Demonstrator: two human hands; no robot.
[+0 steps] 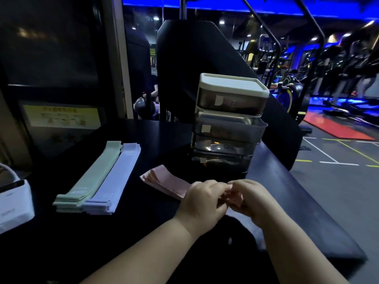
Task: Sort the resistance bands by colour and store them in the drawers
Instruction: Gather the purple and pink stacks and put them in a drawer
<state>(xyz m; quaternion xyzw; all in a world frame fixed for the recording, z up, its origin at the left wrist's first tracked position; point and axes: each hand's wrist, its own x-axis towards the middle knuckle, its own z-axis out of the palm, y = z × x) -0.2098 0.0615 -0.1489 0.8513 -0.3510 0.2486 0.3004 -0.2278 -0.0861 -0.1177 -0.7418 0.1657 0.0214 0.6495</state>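
Observation:
A stack of pink bands (164, 180) lies on the black table (143, 232) in front of the drawer unit (229, 121). Its near end is rolled up between my hands: my left hand (203, 201) and my right hand (252, 199) both pinch the pink roll with curled fingers. To the left lie a stack of green bands (94, 175) and, touching it, a stack of lavender bands (117, 179). The drawer unit has several smoky see-through drawers with small labels. The second drawer from the top (231, 128) is pulled out a little.
A white box (14, 203) stands at the table's left edge. A large black machine panel (194, 68) rises behind the drawers. The table's right edge drops to the gym floor (338, 191), with exercise machines further back.

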